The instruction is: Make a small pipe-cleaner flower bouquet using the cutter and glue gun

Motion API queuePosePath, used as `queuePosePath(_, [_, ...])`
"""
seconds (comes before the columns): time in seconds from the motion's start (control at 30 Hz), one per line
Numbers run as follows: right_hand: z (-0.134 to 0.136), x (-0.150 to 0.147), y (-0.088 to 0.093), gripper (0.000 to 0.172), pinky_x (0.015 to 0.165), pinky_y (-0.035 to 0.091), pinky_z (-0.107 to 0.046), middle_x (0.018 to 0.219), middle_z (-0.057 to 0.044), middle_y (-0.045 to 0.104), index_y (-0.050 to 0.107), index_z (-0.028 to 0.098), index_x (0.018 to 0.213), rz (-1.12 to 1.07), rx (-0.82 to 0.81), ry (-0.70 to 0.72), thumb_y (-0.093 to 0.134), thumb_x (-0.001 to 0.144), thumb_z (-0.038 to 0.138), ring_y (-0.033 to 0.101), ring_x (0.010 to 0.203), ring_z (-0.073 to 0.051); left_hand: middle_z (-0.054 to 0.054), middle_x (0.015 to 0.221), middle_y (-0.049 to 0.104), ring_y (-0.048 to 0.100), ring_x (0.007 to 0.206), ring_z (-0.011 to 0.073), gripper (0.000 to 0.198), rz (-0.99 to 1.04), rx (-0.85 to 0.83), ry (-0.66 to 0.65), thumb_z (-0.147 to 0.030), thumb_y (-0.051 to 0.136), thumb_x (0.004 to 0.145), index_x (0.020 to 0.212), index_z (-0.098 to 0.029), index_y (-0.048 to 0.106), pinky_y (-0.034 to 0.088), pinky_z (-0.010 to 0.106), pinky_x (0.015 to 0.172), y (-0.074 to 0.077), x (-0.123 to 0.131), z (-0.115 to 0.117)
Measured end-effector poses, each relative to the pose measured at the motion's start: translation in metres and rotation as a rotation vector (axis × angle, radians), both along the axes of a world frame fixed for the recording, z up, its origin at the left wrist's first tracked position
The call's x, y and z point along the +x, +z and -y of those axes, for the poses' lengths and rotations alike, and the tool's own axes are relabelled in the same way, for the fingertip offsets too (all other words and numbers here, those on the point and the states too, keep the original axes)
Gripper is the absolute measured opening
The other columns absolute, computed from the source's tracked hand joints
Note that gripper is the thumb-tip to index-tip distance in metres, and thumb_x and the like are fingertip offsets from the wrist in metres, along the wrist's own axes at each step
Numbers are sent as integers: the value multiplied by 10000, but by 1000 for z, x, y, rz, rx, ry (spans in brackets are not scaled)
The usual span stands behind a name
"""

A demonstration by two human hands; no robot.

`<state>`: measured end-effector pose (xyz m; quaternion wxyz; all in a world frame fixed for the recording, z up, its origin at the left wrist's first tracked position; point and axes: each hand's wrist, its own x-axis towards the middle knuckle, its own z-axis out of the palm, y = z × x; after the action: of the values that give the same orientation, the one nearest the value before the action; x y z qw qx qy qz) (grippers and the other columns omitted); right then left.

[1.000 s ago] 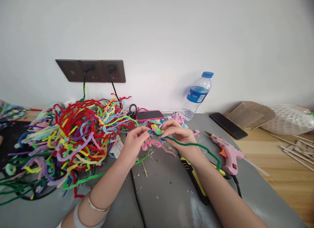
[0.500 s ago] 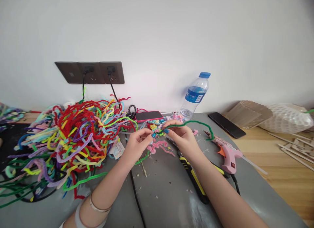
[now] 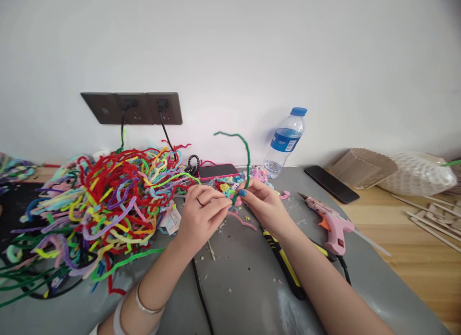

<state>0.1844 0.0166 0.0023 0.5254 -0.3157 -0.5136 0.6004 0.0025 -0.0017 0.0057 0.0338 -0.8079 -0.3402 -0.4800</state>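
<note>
Fingers on green strand, lower end hidden

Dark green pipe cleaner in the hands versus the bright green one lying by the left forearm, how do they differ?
The dark green pipe cleaner stands up from the fingertips of the left hand and right hand; the bright green pipe cleaner lies low on the table. The dark one arches over at its top, while the bright one's right stretch is nearly straight. Both are thin, fuzzy and green.
</note>
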Motion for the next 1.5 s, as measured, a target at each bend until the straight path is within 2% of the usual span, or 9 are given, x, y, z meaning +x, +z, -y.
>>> queuePosePath(0.2, [-1,-1,-2,231,697,504,-279,722,12,674,697,226,814,-8,45,-78,797,759,427,627,690,-154,11,852,727,594,905,191,122,-91,44,-3,-111,623,883,892,-230,649,421,376,841,0,-1,0])
queuePosePath(0.37, [0,-1,-2,191,718,511,-278,729,14,675,697,227,809,-37,39,-51,787,783,394,632,703,-150,4,812,717,592,876,182,128,-51,36,24,-118,599,892,857,-234,642,425,368,834,2,0,1])
queuePosePath(0.7, [0,0,2,210,732,511,-301,770,8,655,688,242,860,7,93,-37,754,805,433,626,703,-159,49,938,678,618,944,210,36,121,-221,-79,-190,617,889,873,-221,621,481,394,864,-5,-1,-6])
queuePosePath(0.93, [-2,2,0,251,729,490,-287,814,-7,679,683,220,909,150,83,-49,718,824,454,613,730,-156,29,919,684,596,916,193,104,55,25,10,-143,628,885,861,-241,654,476,391,856,-3,-5,-9])
queuePosePath(1.13, [3,15,24,342,663,475,-291,784,-26,689,661,185,877,547,142,-24,545,902,506,605,703,-172,18,875,708,596,891,194,123,-10,168,90,-136,655,866,842,-257,664,461,396,851,0,-6,-5])
queuePosePath(1.2, [12,24,37,312,663,460,-297,808,-37,698,653,187,867,779,143,-78,497,925,451,617,737,-190,21,863,707,592,888,198,123,-13,196,102,-131,665,856,836,-253,666,455,403,858,0,-6,-5])
queuePosePath(1.3, [38,38,45,236,679,444,-324,906,-84,722,661,182,938,1273,96,-180,490,924,344,651,813,-239,22,850,701,587,877,198,127,0,209,106,-122,671,847,824,-247,664,448,397,846,-1,-5,-5])
queuePosePath(1.4, [70,44,35,236,699,441,-380,956,-171,705,660,128,987,1765,108,-211,574,878,319,661,876,-334,18,842,695,582,861,190,128,0,202,98,-124,663,853,813,-246,661,439,384,834,0,-4,-5])
queuePosePath(1.5, [93,44,13,466,755,441,-433,988,-215,685,633,92,1155,1996,159,-243,699,793,380,643,925,-402,22,850,696,575,858,192,125,-10,194,82,-119,662,852,823,-240,661,431,379,821,0,-3,-3])
